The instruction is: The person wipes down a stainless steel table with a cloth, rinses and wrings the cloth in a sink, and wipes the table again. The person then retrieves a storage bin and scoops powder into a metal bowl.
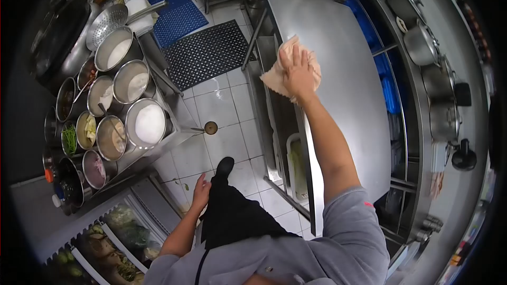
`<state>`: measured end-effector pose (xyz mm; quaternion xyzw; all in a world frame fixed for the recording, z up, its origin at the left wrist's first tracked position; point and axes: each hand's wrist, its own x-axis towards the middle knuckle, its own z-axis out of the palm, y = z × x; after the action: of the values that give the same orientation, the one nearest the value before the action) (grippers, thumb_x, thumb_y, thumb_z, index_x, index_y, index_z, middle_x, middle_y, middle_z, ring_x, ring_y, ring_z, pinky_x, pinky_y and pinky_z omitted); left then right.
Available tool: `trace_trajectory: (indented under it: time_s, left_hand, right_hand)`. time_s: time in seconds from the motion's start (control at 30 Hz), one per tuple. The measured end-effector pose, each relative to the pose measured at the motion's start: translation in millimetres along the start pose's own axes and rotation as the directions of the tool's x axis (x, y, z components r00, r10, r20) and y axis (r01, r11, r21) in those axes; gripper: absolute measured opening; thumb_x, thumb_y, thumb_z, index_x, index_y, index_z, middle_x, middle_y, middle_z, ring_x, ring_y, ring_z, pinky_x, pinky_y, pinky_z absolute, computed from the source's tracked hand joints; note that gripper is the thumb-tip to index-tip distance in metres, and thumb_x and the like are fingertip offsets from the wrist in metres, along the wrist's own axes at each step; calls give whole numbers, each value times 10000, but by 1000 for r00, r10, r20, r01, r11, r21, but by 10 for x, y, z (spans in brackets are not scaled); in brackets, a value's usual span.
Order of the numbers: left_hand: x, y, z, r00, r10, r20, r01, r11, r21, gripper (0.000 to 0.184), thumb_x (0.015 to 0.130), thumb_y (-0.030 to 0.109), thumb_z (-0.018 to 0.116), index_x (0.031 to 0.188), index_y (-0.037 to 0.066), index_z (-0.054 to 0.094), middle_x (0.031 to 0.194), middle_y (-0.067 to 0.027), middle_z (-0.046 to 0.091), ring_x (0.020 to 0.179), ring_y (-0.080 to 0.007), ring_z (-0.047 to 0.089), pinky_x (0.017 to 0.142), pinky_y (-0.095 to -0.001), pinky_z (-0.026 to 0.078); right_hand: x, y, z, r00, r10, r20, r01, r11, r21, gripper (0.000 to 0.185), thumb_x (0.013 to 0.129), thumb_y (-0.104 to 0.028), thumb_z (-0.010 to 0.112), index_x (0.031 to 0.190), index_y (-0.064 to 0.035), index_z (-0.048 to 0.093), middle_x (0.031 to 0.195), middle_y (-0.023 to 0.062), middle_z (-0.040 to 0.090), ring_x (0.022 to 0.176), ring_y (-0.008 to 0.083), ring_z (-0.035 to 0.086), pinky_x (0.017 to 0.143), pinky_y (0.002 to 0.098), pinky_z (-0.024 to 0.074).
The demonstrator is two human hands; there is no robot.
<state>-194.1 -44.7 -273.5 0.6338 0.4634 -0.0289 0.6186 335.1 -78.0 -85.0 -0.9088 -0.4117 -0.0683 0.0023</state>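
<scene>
1. Grey shirt (243, 258) and black trousers (237, 216), our own, lie nearest the camera; our right arm reaches out from there over the steel table (348, 100).
2. We judge the step in hand to be wiping down that table: the pale cloth (273, 75) lies at its left long edge, partly lapping past it.
3. Our right hand (299, 71) presses palm-down on the cloth, fingers extended and a little apart; we cannot tell whether the fingertips pinch any fabric.
4. Our left hand (201, 192) hangs half open beside the trousers above the tiled floor (211, 148), holding nothing that we can see, well apart from the table.
5. As we judge it, the next move calls for a flat palm and even pressure, drawing the cloth inward from the edge.
</scene>
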Motion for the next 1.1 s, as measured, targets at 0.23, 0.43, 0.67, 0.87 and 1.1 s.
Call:
trace_trajectory:
  time_s: [0.23, 0.43, 0.67, 0.87, 1.1]
  left_hand:
    - [-65, -950, -330, 975, -212, -65, 219, 964, 149, 627, 950, 279, 577, 1489, 19, 390, 1249, -238, 586, 1083, -317, 604, 939, -402, 483]
    - [66, -1114, -308, 933, -350, -84, 359, 921, 150, 633, 943, 292, 580, 1486, 24, 396, 1138, -239, 648, 1024, -330, 639, 919, -403, 491]
    - [224, -860, -110, 862, -506, -32, 501, 860, -93, 579, 961, 248, 558, 1488, 59, 410, 956, -111, 601, 821, -197, 559, 798, -346, 481]
    - [157, -728, -170, 863, -505, -35, 501, 862, -82, 581, 967, 262, 530, 1494, 55, 399, 960, -123, 606, 832, -199, 560, 814, -343, 478]
    - [432, -1450, -457, 946, -320, 48, 307, 934, 183, 560, 998, 320, 476, 1493, 71, 392, 1320, -199, 569, 1168, -319, 559, 977, -409, 450]
  right_hand:
    - [1310, 25, 145, 997, 57, 59, -56, 998, -24, 754, 903, -271, 582, 1567, -405, 250, 1654, 140, 184, 1488, 455, 200, 1141, 603, 284]
    - [2179, 99, 347, 990, 141, 0, -141, 989, 42, 741, 919, -426, 559, 1577, -363, 223, 1647, 134, 204, 1485, 461, 202, 1150, 613, 260]
    - [2857, 95, 438, 989, 141, -52, -142, 990, -24, 742, 875, -456, 573, 1553, -401, 275, 1645, 113, 219, 1444, 485, 264, 1081, 657, 339]
    - [2758, 52, 461, 999, -24, 37, 29, 987, -161, 545, 895, -366, 564, 1436, -338, 518, 1638, 54, 253, 1459, 432, 270, 1114, 615, 335]
    - [1408, -22, 639, 887, 90, -453, 44, 960, 277, 473, 820, -123, 586, 1280, -22, 539, 1237, 182, 593, 1130, 341, 609, 1003, 490, 436]
